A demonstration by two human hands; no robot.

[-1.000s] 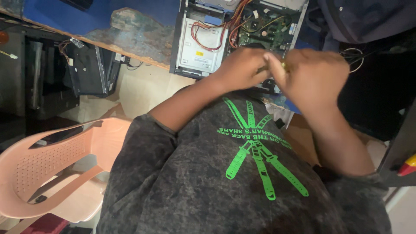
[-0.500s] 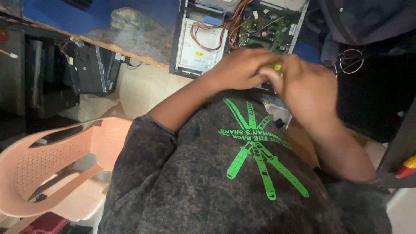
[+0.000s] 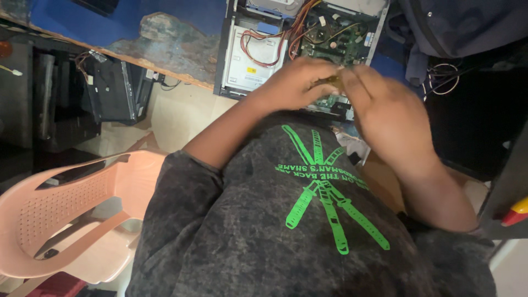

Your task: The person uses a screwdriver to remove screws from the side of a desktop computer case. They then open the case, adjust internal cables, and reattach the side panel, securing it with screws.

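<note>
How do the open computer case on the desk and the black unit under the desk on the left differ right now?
The open computer case lies on the blue desk with its board and red and yellow wires exposed; the black unit sits lower, below the desk edge, with its casing closed. The left hand and right hand work at the open case; nothing touches the black unit. Both are box-shaped hardware with cables.

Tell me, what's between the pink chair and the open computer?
In the head view, the person's left forearm and grey shirt sleeve cross between the pink plastic chair and the open computer case.
</note>
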